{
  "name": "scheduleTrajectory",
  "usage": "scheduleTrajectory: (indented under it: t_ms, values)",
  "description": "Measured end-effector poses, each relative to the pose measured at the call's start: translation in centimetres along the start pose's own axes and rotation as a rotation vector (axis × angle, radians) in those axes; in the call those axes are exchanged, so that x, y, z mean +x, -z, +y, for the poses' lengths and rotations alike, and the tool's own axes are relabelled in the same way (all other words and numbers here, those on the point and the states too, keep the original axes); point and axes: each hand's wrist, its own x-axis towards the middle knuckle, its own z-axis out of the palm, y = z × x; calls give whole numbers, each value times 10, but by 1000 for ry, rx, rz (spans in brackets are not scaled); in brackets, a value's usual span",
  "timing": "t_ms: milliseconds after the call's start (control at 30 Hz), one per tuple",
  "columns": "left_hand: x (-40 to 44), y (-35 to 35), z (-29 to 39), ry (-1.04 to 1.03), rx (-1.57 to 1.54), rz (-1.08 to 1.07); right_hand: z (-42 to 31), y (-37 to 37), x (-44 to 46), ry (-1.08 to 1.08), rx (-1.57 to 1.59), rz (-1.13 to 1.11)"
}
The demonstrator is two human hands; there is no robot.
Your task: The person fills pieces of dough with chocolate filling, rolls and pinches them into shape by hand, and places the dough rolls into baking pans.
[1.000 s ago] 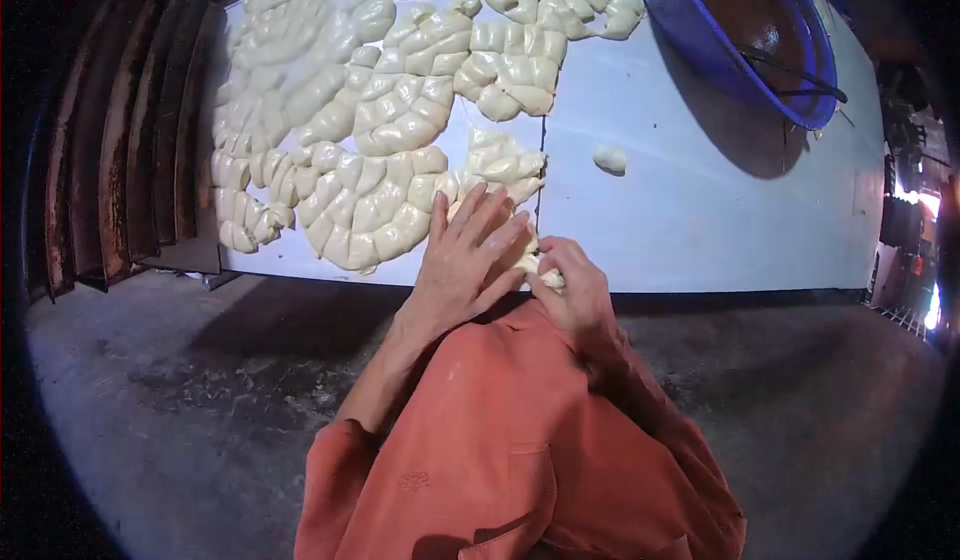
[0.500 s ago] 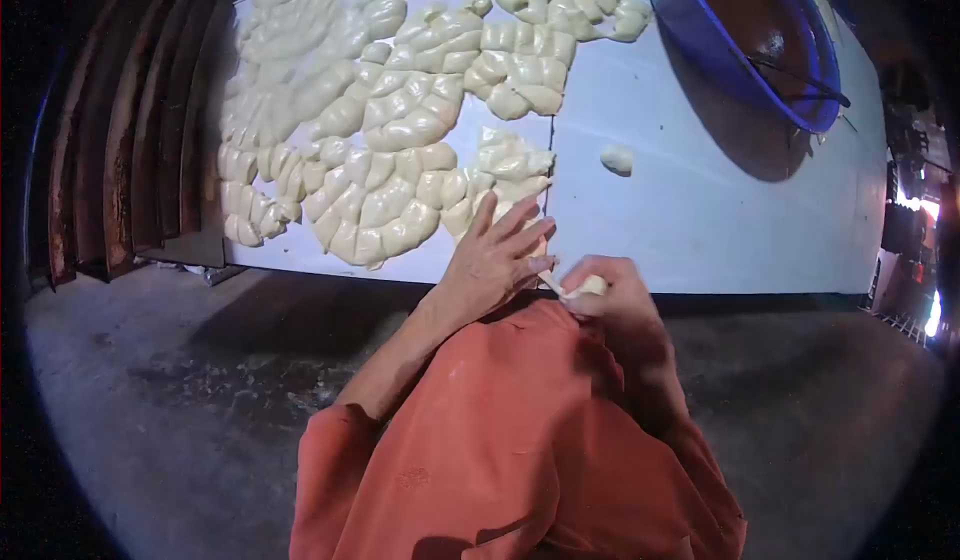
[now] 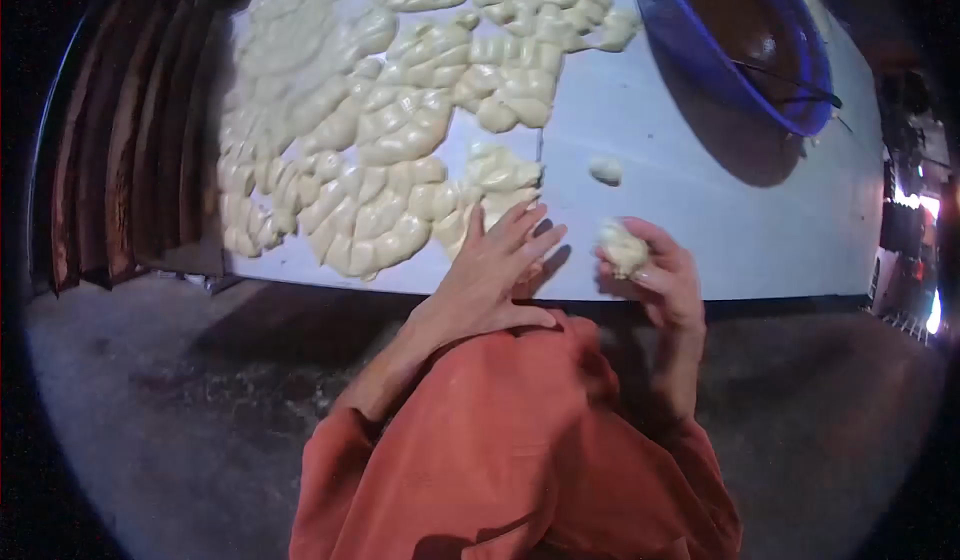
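Observation:
Sheets of pale, glossy dough [image 3: 375,215], scored into lumps, cover the left part of the white table. My left hand [image 3: 495,265] is spread with fingers apart over the near right corner of the dough, at the table's front edge; what lies under the palm is hidden. To the right, my right hand [image 3: 665,270] holds a torn-off lump of dough [image 3: 625,250] between thumb and fingers, just above the tabletop. A smaller dough piece [image 3: 605,169] lies by itself on the table beyond that hand.
A blue oval tub [image 3: 690,60] with brown contents stands at the back right, a dark stick [image 3: 785,77] resting across its rim. Rusty metal trays [image 3: 130,130] stand in a row along the left side. The white table [image 3: 760,250] ends just before my body.
My right hand has moved right and slightly up, away from my left hand, carrying the dough lump. The stretched strip between the hands is gone. My left hand stays spread near the dough corner.

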Motion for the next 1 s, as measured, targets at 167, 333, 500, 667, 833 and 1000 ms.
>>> scheduleTrajectory:
  t_ms: [167, 333, 500, 667, 833, 1000]
  values:
    - [38, 7, 24, 306, -849, 147, 12, -24, 24, 14, -85, 56]
    - [50, -11, 19, 475, -985, 185, 1, -23, 23, -23, -333, 313]
    - [82, -26, 42, 333, -1050, 431, 2, 2, 31, 379, -409, 371]
    - [136, -30, 61, -322, -713, 549, -37, -24, 23, 460, 175, 123]
    - [179, -53, 77, -263, -904, 586, -90, -9, 24, 390, 406, -165]
    - [189, -68, 69, 32, -1338, 393, -172, 36, 76, 621, -3, 106]
